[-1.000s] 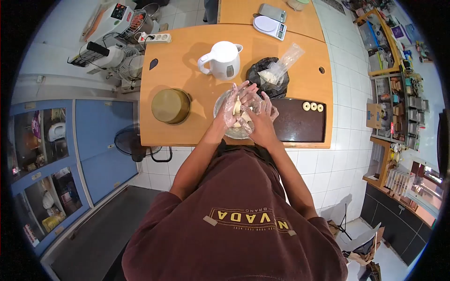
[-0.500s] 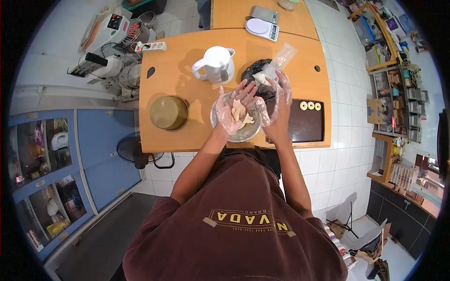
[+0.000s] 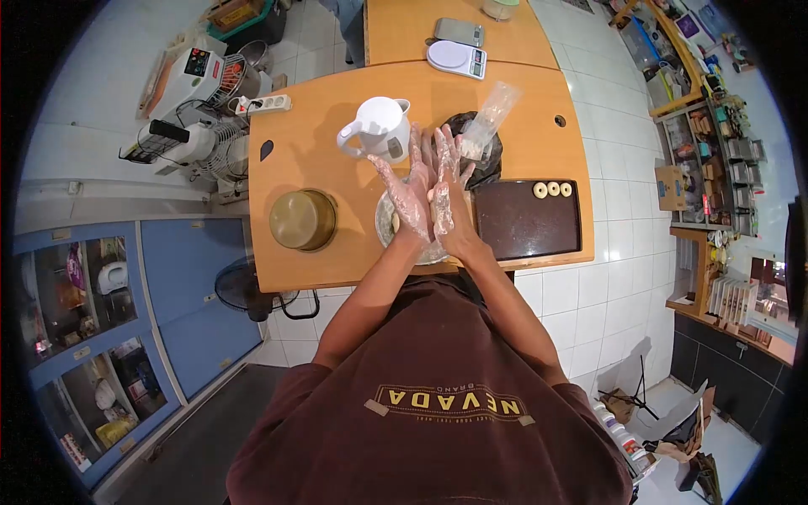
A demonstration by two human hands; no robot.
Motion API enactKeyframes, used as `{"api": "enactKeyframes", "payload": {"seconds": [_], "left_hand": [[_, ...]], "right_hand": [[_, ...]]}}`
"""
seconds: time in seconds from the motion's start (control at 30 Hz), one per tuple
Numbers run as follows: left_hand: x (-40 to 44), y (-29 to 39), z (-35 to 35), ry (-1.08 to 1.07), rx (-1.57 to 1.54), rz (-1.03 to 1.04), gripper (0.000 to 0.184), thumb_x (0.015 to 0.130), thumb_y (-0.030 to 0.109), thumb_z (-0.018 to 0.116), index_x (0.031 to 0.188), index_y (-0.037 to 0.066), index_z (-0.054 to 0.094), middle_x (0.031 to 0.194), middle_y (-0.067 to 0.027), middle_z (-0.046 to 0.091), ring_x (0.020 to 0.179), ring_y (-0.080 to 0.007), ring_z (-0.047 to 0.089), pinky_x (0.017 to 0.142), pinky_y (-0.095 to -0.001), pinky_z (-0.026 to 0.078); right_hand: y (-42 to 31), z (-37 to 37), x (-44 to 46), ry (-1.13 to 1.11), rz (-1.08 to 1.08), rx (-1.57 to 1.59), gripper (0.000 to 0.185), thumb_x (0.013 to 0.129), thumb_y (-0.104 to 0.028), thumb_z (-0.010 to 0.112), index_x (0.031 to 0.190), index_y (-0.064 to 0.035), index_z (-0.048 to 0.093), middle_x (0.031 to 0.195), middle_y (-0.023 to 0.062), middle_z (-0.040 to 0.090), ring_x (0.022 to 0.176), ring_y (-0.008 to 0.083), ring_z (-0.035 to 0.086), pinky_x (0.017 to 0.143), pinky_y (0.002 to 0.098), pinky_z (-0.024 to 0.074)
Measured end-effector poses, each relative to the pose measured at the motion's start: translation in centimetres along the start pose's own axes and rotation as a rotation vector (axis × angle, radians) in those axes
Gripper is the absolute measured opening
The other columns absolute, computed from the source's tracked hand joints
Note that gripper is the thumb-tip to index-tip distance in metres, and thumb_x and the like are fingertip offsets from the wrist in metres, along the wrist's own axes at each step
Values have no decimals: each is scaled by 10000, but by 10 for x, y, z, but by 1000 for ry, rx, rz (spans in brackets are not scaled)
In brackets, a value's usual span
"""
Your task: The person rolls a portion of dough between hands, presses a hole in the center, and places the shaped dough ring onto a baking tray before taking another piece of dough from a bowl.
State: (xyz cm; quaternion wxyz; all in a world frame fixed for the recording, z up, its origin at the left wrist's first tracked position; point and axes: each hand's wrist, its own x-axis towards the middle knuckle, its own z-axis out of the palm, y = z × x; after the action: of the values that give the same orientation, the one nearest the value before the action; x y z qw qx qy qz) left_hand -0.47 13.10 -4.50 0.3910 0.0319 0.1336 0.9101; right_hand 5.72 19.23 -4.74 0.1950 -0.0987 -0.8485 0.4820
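My left hand (image 3: 407, 202) and my right hand (image 3: 451, 206) are held palm to palm over a bowl (image 3: 382, 215), fingers stretched forward. Both are coated with white flour and sticky dough. Whatever lies between the palms is hidden. A pale bit of dough (image 3: 396, 221) shows inside the bowl, beside my left hand. Just beyond my fingertips stands a white pitcher (image 3: 380, 126). To the right of my right hand, a dark baking tray (image 3: 526, 223) carries three pale dough rings (image 3: 553, 190) along its far edge.
A clear plastic bag (image 3: 492, 118) lies over a black bag (image 3: 486, 164) behind the tray. On the left stands a round brownish container (image 3: 301, 220). Kitchen scales (image 3: 457, 59) and a power strip (image 3: 268, 104) lie farther back. A black fan (image 3: 244, 286) is below the table's left edge.
My hands were apart, with dough resting on the open left palm. They have come together palm to palm, and that dough is out of sight. The view has shifted slightly.
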Motion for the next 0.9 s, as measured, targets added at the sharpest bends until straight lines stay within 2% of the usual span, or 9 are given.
{"api": "enactKeyframes", "payload": {"seconds": [0.23, 0.33, 0.43, 0.53, 0.57, 0.67, 0.7, 0.8, 0.9], "left_hand": [[11, 4, -11, 138, 254, -85, 1025, 804, 1003, 172, 1663, 453, 71, 1741, 13, 139, 1592, -220, 158, 1252, -550, 139], [12, -7, -17, 54, 406, -50, 1059, 827, 980, 97, 1684, 359, 50, 1753, 11, 80, 1609, -210, 66, 1276, -522, 54], [3, -13, 0, -98, 782, 161, 1105, 857, 956, 137, 1693, 240, 36, 1753, 34, 76, 1611, -212, 47, 1290, -495, 62], [-7, -18, 20, -118, 689, 185, 1101, 881, 925, 97, 1688, 182, 3, 1760, -3, 5, 1615, -213, -38, 1299, -461, -15], [-9, -20, 14, -160, 827, 257, 1053, 906, 891, 70, 1687, 189, -7, 1760, -14, -22, 1614, -219, -61, 1294, -442, -66], [-17, -24, 28, -204, 689, 349, 1013, 927, 861, 51, 1686, 193, -1, 1760, -14, -48, 1611, -233, -97, 1293, -451, -87], [-18, -20, 32, -195, 788, 368, 994, 929, 861, 74, 1687, 222, 7, 1759, -8, -61, 1611, -233, -107, 1295, -441, -87], [-17, -6, 59, -242, 499, 266, 1016, 903, 890, 37, 1678, 244, -81, 1750, 54, -135, 1613, -260, -94, 1294, -506, -4], [-4, 4, 65, -272, 274, 250, 1086, 846, 952, 88, 1678, 275, -79, 1745, 105, -118, 1617, -247, -43, 1298, -508, 40]], "right_hand": [[-9, 11, -7, 32, -64, 119, 898, 1044, -691, 140, 1672, -57, 42, 1740, 209, -8, 1591, 456, -40, 1209, 663, -87], [-20, 6, 1, 43, -65, 308, 920, 1037, -714, 145, 1673, -62, 18, 1744, 190, -1, 1599, 404, -22, 1237, 584, -66], [-48, -14, 13, 20, -27, 611, 936, 1034, -732, 153, 1673, -68, -9, 1750, 160, 4, 1609, 332, -7, 1271, 480, -41], [-60, -29, 28, 33, -64, 664, 916, 1042, -712, 156, 1671, -61, 17, 1747, 171, 7, 1606, 351, -15, 1264, 500, -50], [-61, -33, 33, 39, -85, 643, 910, 1045, -706, 156, 1671, -59, 25, 1747, 174, 8, 1605, 357, -17, 1262, 507, -53], [-64, -41, 43, 65, -152, 511, 891, 1053, -686, 158, 1669, -52, 51, 1745, 185, 11, 1603, 376, -25, 1255, 527, -63], [-65, -42, 45, 68, -171, 456, 884, 1055, -679, 159, 1669, -50, 59, 1744, 189, 12, 1602, 382, -28, 1253, 533, -66], [-69, -43, 48, 71, -220, 269, 866, 1063, -659, 161, 1667, -43, 85, 1742, 199, 15, 1600, 401, -35, 1247, 553, -76], [-72, -41, 45, 62, -242, 139, 848, 1071, -639, 164, 1665, -36, 110, 1740, 210, 18, 1597, 420, -43, 1240, 573, -85]]}}
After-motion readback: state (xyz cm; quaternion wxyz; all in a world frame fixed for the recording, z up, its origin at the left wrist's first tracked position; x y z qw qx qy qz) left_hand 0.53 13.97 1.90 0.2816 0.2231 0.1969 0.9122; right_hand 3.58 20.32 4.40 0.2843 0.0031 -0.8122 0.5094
